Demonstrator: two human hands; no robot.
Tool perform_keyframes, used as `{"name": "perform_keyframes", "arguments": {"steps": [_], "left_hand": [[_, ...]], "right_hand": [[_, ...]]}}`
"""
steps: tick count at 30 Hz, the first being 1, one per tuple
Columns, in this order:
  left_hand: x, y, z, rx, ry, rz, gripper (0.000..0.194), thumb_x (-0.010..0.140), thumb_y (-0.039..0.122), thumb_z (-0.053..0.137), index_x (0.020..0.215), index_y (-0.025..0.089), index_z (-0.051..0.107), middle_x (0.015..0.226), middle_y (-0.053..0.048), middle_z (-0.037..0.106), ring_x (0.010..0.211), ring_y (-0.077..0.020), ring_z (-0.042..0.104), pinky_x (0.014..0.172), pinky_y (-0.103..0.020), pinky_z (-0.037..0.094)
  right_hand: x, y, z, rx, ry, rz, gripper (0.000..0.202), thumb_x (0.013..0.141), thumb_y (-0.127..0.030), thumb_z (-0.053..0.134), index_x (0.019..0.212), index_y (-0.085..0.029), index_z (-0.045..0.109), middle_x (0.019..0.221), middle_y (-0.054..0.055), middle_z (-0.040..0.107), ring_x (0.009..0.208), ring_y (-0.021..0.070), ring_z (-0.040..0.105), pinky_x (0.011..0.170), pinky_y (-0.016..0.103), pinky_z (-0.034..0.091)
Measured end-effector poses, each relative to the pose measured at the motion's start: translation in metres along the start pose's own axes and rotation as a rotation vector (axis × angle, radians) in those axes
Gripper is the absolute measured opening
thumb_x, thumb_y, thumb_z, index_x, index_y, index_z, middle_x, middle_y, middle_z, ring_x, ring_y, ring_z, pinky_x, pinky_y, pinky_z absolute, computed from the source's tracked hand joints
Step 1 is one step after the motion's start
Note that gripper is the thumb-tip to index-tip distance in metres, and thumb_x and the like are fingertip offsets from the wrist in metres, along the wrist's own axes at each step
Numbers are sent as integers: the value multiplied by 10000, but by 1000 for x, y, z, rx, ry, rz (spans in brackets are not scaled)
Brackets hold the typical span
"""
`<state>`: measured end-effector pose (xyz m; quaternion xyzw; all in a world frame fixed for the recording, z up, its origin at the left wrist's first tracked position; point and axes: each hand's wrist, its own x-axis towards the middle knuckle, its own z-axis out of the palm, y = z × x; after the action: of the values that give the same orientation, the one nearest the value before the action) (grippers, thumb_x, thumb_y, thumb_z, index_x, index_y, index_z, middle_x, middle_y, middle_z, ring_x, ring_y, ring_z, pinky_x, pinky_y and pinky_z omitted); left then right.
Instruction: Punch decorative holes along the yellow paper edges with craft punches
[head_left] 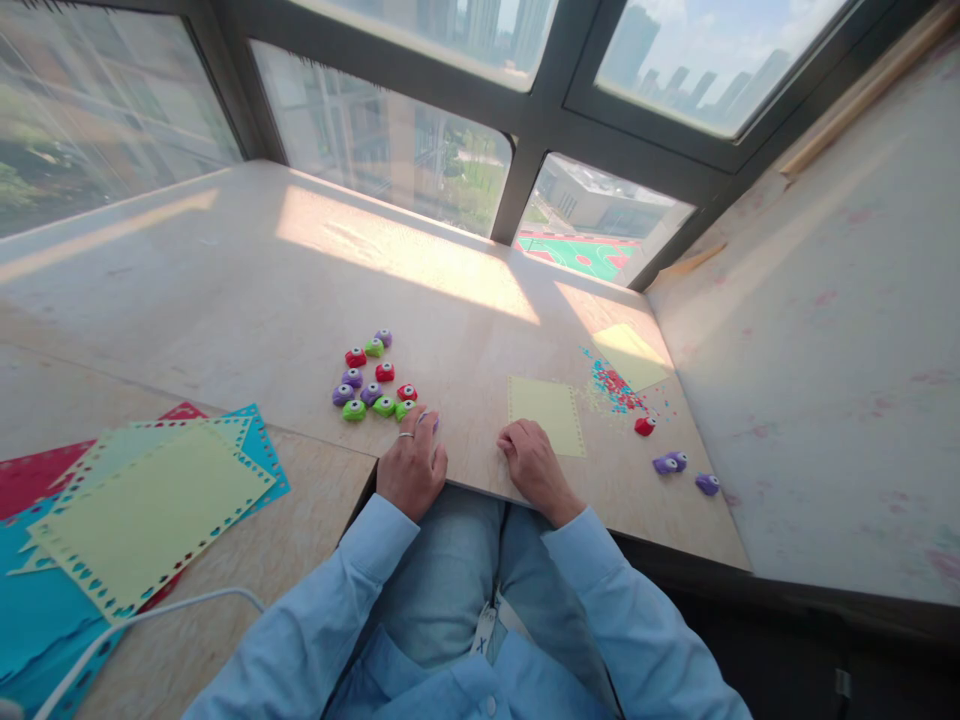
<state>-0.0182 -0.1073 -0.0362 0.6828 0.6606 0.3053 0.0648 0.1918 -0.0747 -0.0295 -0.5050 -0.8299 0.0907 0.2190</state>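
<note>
My left hand [411,468] is at the table's front edge, its fingers closed over a purple craft paper punch [430,422] that shows only partly between them. Just beyond it stands a group of small punches: a green punch [384,406], a red punch [385,372] and a purple punch [371,394] among several others. My right hand [536,462] rests curled by the lower left corner of a pale yellow sheet [546,412] with shapes punched along its edges. Its fingertips point down, and whatever they hold, if anything, is hidden.
Blue and red paper bits [616,388] lie scattered beside another yellow sheet [631,355]. A red punch [645,426] and purple punches [666,464] stand at the right. Punched coloured sheets [165,500] and a white cable [195,598] lie at the left. Windows and a wall border the table.
</note>
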Motion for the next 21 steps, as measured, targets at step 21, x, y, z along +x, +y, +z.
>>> {"name": "perform_keyframes", "arguments": {"steps": [21], "left_hand": [[-6, 43, -20, -799, -105, 60, 243, 849, 314, 661, 1054, 183, 660, 884, -33, 643, 527, -61, 508, 404, -152, 381]], "right_hand": [[-17, -62, -31, 1134, 41, 544, 258, 854, -456, 628, 823, -202, 597, 791, -9, 562, 706, 140, 461, 669, 267, 381]]}}
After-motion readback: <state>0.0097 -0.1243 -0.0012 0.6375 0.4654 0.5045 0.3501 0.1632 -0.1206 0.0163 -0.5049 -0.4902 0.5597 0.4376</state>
